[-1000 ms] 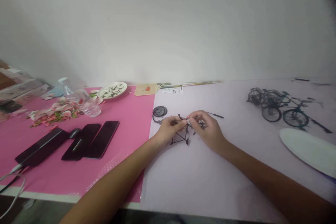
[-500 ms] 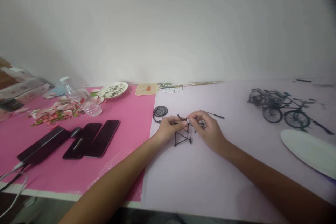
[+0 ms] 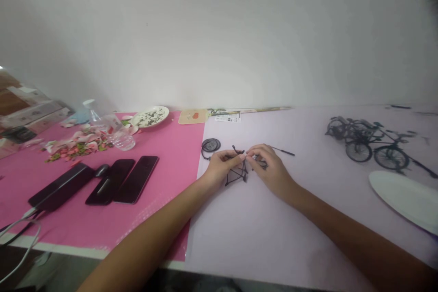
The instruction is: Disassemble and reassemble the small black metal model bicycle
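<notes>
My left hand [image 3: 219, 167] pinches a small black model bicycle frame [image 3: 236, 177] over the pale sheet, its tubes hanging below the fingers. Close against it, my right hand [image 3: 268, 163] has thumb and forefinger pinched at the top end of the frame; a tiny part there is too small to name. Another dark piece [image 3: 261, 163] shows under the right fingers, partly hidden. Left of the hands lie small spoked wheels [image 3: 211, 145] with a curved black part beside them. A thin screwdriver [image 3: 286, 152] rests just beyond my right hand.
Several model bicycles [image 3: 366, 139] stand at the right, near a white plate [image 3: 404, 196]. On the pink mat [image 3: 164, 182] are two phones [image 3: 138, 178], a black power bank [image 3: 61, 186], a water bottle [image 3: 118, 137], petals [image 3: 82, 143] and a plate of bits [image 3: 150, 117].
The bicycle frame has tilted, its lower end rising slightly toward the hands. Both hands stay pinched together in nearly the same place. The view has shifted slightly.
</notes>
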A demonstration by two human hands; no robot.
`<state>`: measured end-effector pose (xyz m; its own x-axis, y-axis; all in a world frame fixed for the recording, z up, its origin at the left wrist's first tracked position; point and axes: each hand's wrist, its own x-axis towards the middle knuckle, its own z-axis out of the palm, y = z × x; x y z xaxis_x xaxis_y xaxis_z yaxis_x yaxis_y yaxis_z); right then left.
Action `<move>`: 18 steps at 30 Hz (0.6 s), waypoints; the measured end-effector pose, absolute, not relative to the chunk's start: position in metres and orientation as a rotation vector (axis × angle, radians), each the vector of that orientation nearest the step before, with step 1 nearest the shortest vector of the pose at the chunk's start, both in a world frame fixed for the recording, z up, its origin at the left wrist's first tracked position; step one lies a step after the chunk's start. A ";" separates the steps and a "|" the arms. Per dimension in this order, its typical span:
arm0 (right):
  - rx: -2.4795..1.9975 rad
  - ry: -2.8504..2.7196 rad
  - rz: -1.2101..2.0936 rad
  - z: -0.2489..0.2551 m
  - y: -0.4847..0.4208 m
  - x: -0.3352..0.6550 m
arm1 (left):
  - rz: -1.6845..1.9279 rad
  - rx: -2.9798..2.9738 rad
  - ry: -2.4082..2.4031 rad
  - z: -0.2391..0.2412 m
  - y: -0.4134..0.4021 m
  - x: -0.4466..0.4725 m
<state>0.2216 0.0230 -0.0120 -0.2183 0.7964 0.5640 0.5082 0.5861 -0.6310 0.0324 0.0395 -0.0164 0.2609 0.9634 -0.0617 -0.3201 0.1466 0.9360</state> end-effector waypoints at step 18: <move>-1.117 -1.792 0.485 -0.012 0.021 0.219 | 1.095 1.002 0.778 -0.018 0.039 0.032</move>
<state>0.2192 0.0206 -0.0116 -0.1463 0.8511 0.5042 0.4804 0.5066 -0.7159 0.0322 0.0393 -0.0179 0.2899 0.9566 -0.0299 -0.3432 0.1331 0.9298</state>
